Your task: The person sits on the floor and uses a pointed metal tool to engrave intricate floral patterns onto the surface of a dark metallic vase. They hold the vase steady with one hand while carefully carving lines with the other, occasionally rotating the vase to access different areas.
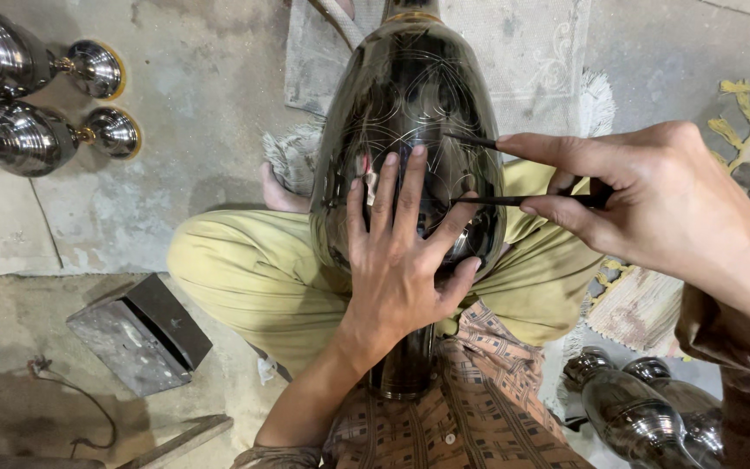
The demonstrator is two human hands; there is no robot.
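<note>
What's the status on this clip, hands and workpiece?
Left hand flat on dark metal vase, steadying it on lap. Right hand pinching two-pronged scribing tool, tips at vase surface. Nothing in the way.

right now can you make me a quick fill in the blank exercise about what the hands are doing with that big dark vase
1. The left hand lies flat, fingers spread, on the large dark engraved metal vase, which rests across the person's ____.
2. The right hand holds a thin black two-legged ____ with its tips at the vase.
3. Two shiny silver goblet-shaped vessels lie on the concrete floor at the upper ____ of the picture.

Missing words: lap; compass; left
</note>
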